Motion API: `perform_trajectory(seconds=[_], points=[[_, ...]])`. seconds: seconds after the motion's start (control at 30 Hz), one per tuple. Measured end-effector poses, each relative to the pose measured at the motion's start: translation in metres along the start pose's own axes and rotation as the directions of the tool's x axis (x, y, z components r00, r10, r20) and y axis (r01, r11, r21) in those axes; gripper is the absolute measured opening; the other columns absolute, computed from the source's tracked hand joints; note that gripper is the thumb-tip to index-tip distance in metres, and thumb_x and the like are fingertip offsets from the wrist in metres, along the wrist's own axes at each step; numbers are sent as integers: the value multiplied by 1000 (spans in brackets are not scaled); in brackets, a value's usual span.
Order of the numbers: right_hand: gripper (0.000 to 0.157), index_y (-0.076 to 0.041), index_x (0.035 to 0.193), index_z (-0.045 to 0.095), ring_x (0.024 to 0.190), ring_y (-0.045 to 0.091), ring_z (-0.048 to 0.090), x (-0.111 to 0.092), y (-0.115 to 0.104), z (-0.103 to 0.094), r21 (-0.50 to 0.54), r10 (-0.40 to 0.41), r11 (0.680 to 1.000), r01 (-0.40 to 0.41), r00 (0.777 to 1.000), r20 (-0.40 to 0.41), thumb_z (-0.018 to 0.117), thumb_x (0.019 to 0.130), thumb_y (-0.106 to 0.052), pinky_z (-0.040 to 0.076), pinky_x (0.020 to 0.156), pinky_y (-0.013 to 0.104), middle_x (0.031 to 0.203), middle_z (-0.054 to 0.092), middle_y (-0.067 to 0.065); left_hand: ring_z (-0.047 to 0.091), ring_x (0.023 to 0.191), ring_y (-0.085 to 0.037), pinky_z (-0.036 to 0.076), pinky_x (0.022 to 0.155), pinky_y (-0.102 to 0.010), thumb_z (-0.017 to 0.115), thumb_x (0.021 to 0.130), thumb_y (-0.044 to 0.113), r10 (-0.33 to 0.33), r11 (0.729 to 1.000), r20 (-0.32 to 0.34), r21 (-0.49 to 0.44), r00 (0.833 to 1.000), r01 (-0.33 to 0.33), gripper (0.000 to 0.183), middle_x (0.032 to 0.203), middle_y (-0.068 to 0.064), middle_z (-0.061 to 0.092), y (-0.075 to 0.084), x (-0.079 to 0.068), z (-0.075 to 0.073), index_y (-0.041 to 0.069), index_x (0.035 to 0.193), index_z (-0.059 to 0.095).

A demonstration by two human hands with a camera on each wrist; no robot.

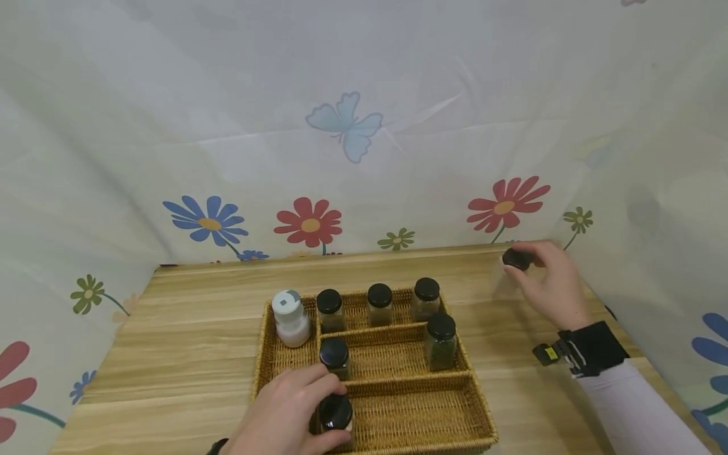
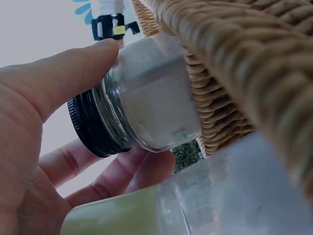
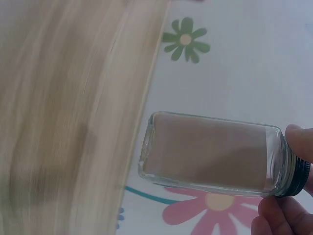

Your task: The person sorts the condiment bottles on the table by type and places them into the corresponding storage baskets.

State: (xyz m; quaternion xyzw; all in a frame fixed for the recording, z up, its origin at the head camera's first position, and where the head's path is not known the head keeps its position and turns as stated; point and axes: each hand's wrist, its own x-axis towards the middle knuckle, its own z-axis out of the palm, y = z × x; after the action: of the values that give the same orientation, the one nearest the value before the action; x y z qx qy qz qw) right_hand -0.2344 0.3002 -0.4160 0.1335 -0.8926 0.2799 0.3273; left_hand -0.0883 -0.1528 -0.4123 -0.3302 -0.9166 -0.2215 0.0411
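At the table's back right, my right hand [image 1: 554, 287] holds a square glass jar [image 3: 210, 152] by its black lid [image 1: 516, 259]. Pale brown powder fills most of that jar, which looks lifted off the table. My left hand [image 1: 287, 411] grips another glass jar [image 2: 156, 103] just below its black lid [image 1: 335, 412], thumb on one side and fingers on the other. This jar is at the left end of the wicker basket's [image 1: 483, 417] front compartment, its contents pale. Right behind it stands a black-lidded jar [image 1: 333, 354] in the middle compartment.
Three black-lidded jars stand in the basket's back compartment, one a jar [image 1: 380, 302] midway. A jar of green herbs [image 1: 441, 344] is at the middle compartment's right. A white-capped shaker [image 1: 291, 319] occupies the left compartment. Flowered cloth [image 1: 352, 189] hangs behind the wooden table [image 1: 188, 316].
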Motion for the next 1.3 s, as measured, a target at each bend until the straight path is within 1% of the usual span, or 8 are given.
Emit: perform_trajectory(seconds=[0.2,0.33,0.47,0.6,0.77,1.0,1.17,1.3], points=[[45,-3,120,71,99,1,51,-14,-19,-18,31,0,1000,-1,1000,10,87,78,0,33,89,6,109,69,12,60,86,1,55,74,-29,78,84,63,9,1000,5,-1,1000,-9,41,98,17,65,0,0,-1,28,104,71],[49,-6,121,71,98,-6,48,-21,-31,-31,17,-8,1000,8,1000,29,89,77,-3,36,88,12,109,69,9,59,86,2,55,74,-30,78,84,62,8,1000,23,-2,1000,-8,41,98,17,65,-2,0,-2,28,105,71],[52,-8,125,69,99,-7,47,-25,-45,-46,5,-7,1000,7,997,77,89,77,-5,37,87,19,111,69,8,58,85,2,54,73,-28,79,84,61,5,1000,33,-9,999,-5,40,97,17,65,-2,0,-1,28,104,71],[56,-10,128,68,99,-11,49,-26,-57,-57,7,-12,1000,12,992,129,91,77,-9,38,88,16,112,71,6,59,85,2,54,73,-28,81,83,59,8,1000,21,-1,1000,-8,39,97,17,65,-2,0,-1,28,105,71],[62,-15,127,69,92,-8,53,-29,-74,-66,12,-74,997,73,984,165,95,71,-10,40,87,14,103,71,-4,60,86,1,54,73,-28,82,83,58,11,1000,16,8,1000,-11,39,98,17,65,-2,1,-1,28,105,71],[73,-24,134,65,98,-4,56,-38,-101,-73,54,-149,989,140,961,233,95,69,-9,40,92,11,112,69,-10,59,86,1,54,71,-27,80,84,60,11,1000,21,-4,1000,-11,39,98,17,64,-2,1,-1,29,105,70],[76,-27,134,63,100,-4,58,-46,-119,-75,116,-195,979,169,940,281,96,68,-11,43,93,10,119,68,-15,58,83,2,52,68,-25,77,85,63,12,1000,16,-20,1000,-12,41,97,18,64,-3,1,0,28,105,70],[76,-28,134,62,99,-5,60,-52,-129,-75,175,-235,967,186,918,320,96,68,-12,45,91,10,121,66,-19,57,81,3,51,67,-23,80,84,60,11,1000,19,-29,1000,-10,39,96,17,64,-3,1,0,28,105,70]])
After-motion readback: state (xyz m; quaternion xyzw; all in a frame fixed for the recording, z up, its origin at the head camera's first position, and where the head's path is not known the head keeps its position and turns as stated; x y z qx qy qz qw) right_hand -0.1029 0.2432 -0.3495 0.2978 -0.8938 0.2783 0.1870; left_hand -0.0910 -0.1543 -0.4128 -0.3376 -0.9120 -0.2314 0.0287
